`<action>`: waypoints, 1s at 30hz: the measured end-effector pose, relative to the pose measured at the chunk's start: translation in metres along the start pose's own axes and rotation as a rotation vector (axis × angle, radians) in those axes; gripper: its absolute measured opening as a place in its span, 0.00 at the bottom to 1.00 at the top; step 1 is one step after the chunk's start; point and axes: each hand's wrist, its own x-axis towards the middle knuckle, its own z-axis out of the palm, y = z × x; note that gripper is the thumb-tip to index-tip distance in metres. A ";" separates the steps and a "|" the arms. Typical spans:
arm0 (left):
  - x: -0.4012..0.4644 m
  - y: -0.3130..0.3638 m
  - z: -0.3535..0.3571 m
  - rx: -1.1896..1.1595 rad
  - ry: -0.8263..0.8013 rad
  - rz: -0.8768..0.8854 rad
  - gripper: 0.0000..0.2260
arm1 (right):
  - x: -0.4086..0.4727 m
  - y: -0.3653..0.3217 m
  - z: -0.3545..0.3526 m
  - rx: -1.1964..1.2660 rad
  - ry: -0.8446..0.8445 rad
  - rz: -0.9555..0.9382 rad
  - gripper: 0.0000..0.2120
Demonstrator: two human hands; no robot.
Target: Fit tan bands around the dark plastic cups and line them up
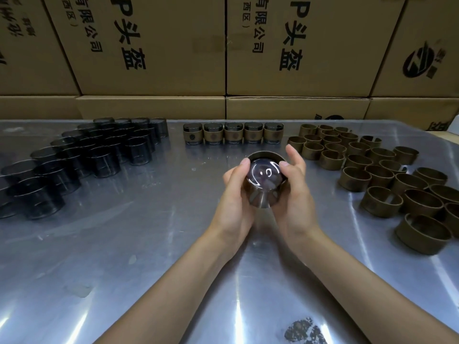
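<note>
Over the middle of the table my left hand (236, 192) and my right hand (295, 189) hold one dark plastic cup (264, 181) between them, its glossy base turned toward me. A tan band (267, 155) sits at the cup's far end, and both thumbs press near its rim. My right fingers are partly spread above the band. Several bare dark cups (99, 155) stand grouped at the left. Several loose tan bands (380, 177) lie at the right. A row of several banded cups (233, 133) lines the back of the table.
The work surface is a shiny metal table (149, 244) with a dark stain (305, 331) near its front edge. Stacked cardboard boxes (223, 58) form a wall right behind the table.
</note>
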 end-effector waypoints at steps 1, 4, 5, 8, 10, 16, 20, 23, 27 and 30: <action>0.000 0.001 0.000 -0.010 -0.012 -0.005 0.26 | 0.000 -0.002 -0.001 0.044 0.003 0.011 0.18; 0.000 0.008 -0.002 -0.024 -0.035 -0.011 0.29 | 0.003 -0.007 -0.004 0.124 -0.024 0.079 0.16; 0.000 0.010 -0.004 -0.022 -0.027 -0.014 0.30 | 0.003 -0.009 -0.004 0.129 -0.042 0.116 0.17; 0.002 0.015 -0.011 0.019 -0.031 -0.014 0.29 | 0.005 -0.016 -0.006 0.132 -0.131 0.273 0.23; 0.005 0.019 -0.019 0.076 -0.056 -0.001 0.33 | 0.005 -0.021 -0.010 0.071 -0.245 0.404 0.24; 0.012 0.029 -0.038 0.179 -0.154 -0.148 0.24 | 0.009 -0.019 -0.022 0.041 -0.278 0.501 0.20; 0.013 0.028 -0.045 0.258 -0.204 -0.249 0.19 | 0.010 -0.020 -0.026 0.079 -0.328 0.494 0.16; 0.014 0.028 -0.047 0.188 -0.291 -0.265 0.19 | 0.009 -0.022 -0.028 0.069 -0.420 0.495 0.22; 0.010 0.024 -0.047 0.076 -0.466 -0.253 0.28 | 0.006 -0.022 -0.028 0.112 -0.493 0.488 0.30; 0.008 0.024 -0.045 0.073 -0.524 -0.222 0.28 | 0.005 -0.022 -0.027 0.136 -0.550 0.464 0.29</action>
